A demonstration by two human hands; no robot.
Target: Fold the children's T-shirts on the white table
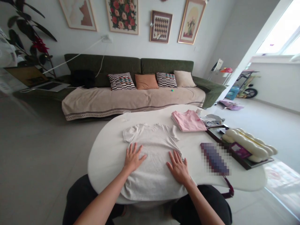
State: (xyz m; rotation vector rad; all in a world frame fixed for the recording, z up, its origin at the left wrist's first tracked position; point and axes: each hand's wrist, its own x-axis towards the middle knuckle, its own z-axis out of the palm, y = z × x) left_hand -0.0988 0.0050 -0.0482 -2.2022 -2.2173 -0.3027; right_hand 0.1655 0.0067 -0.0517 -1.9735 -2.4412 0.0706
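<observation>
A light grey T-shirt [153, 162] lies spread on the white table [103, 150], its sleeves toward the far side and its lower hem at the near edge. My left hand [134, 157] rests flat on the shirt's left side, fingers spread. On the right side of the shirt, my right hand [178, 167] also lies flat with its fingers apart. Small wrinkles run across the cloth around both hands. Beyond the right sleeve sits a folded pink T-shirt [189, 121], on top of some paler folded cloth.
At the table's right stand a dark tray [248, 164] and a cream tissue box cover [250, 143]. A blurred-out dark item [214, 157] with a strap lies nearer me. Behind the table is a green sofa [122, 64] with several cushions; a laptop [49, 85] is at the left.
</observation>
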